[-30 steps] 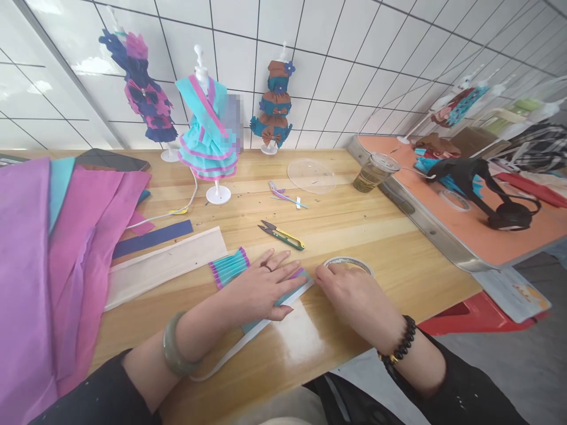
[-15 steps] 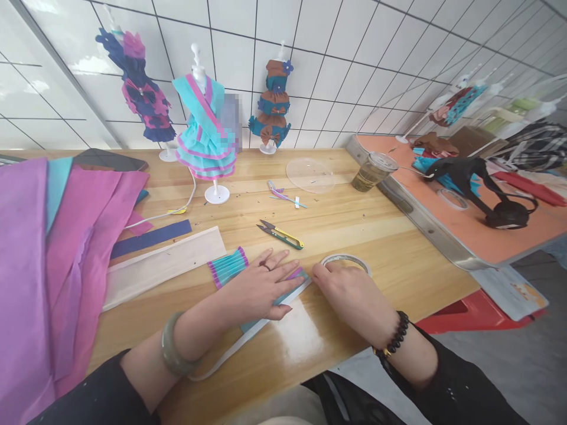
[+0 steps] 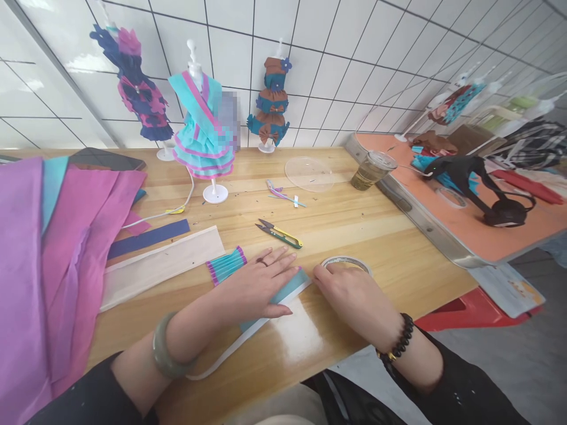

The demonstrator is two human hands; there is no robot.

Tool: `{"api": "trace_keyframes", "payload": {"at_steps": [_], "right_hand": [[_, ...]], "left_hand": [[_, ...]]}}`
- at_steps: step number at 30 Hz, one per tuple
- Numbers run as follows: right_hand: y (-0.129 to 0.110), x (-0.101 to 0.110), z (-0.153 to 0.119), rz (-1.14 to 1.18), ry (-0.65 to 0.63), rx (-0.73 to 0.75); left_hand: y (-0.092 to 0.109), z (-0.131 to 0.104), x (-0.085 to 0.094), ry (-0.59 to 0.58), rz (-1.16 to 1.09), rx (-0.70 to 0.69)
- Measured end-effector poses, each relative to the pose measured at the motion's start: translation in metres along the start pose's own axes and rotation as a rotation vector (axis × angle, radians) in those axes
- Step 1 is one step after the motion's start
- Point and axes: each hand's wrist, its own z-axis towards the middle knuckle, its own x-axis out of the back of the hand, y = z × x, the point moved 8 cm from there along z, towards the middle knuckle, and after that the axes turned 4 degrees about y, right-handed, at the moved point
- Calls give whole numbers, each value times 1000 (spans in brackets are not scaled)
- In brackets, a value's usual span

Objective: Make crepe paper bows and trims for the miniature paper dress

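Note:
My left hand [image 3: 261, 283] lies flat with fingers extended on a teal fabric strip [image 3: 290, 284]. A white tape band [image 3: 266, 321] runs along the strip's near edge, and its loose tail curls toward me on the table. Partly beneath my left forearm is a pleated turquoise piece [image 3: 225, 264] with purple edges. My right hand [image 3: 354, 298] is closed at a roll of tape [image 3: 348, 258], whose far rim shows behind the knuckles; its fingertips are hidden, close to the strip's right end. Yellow-and-green thread snips [image 3: 280, 233] lie beyond my left hand.
Pink and purple fabric [image 3: 66, 254], a cream strip [image 3: 163, 265] and a navy strip [image 3: 148, 238] lie at left. Small dressed mannequins, one in turquoise [image 3: 204, 136], stand along the wall. A lidded cup [image 3: 372, 171] sits by the orange table [image 3: 478, 242], which holds headphones [image 3: 505, 209].
The fingers of my left hand have drawn together and the thumb side has shifted slightly, baring more teal fabric. My right hand stays almost in place by the tape roll.

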Motion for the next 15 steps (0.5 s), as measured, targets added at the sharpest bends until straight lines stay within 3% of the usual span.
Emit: {"api": "trace_keyframes", "payload": {"at_steps": [5,15], "right_hand": [[-1,2,1,1,-3,0],[2,5,-1,37,7,1]], "left_hand": [[4,5,8,2,-85,37],[10,8,-8,-19,-52,-42]]}}
